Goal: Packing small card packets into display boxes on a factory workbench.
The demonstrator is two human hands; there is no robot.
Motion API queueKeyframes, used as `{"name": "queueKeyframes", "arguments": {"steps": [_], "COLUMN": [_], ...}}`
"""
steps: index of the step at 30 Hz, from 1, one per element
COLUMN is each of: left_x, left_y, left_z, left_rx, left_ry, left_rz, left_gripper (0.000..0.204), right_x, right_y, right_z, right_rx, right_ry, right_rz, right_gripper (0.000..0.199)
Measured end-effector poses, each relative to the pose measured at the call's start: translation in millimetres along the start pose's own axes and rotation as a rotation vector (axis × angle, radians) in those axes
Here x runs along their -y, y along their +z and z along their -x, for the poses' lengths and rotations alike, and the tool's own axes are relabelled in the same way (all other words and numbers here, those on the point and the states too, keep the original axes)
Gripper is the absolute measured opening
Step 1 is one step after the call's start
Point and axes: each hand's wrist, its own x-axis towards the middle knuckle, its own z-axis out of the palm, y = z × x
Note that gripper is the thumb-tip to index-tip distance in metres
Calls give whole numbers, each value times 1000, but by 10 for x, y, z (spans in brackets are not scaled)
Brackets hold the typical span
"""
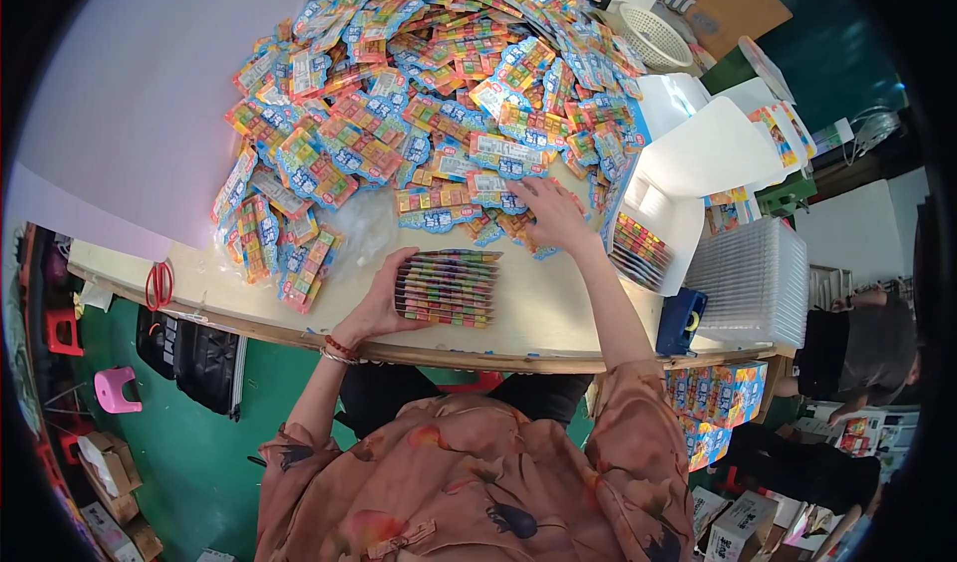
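My left hand (384,298) grips a neat stack of flat colourful packets (447,287) standing on edge on the pale tabletop (558,303). My right hand (554,213) reaches forward, palm down with fingers spread, onto the near edge of a large loose heap of the same colourful packets (419,94). Its fingers touch packets at the heap's rim; whether they pinch one I cannot tell. A red bracelet sits on my left wrist.
An open white carton (688,158) with packets stacked inside (638,248) stands right of my right hand. Clear plastic trays (753,278) and a blue tape dispenser (681,320) sit at the table's right end. Red scissors (158,285) hang at the left edge. Another person (867,348) sits at far right.
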Motion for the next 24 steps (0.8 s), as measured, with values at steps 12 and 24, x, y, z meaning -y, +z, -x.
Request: {"name": "queueKeyframes", "arguments": {"steps": [12, 24], "left_x": [-86, -13], "left_y": [-6, 25], "left_z": [21, 29], "left_rx": [46, 47], "left_ry": [10, 2], "left_rz": [-39, -37], "left_gripper": [117, 127], "right_x": [100, 577], "right_y": [103, 458], "right_z": [-186, 156], "right_rx": [-384, 50], "right_ry": [-247, 68], "right_rz": [46, -1040], "right_gripper": [34, 37]}}
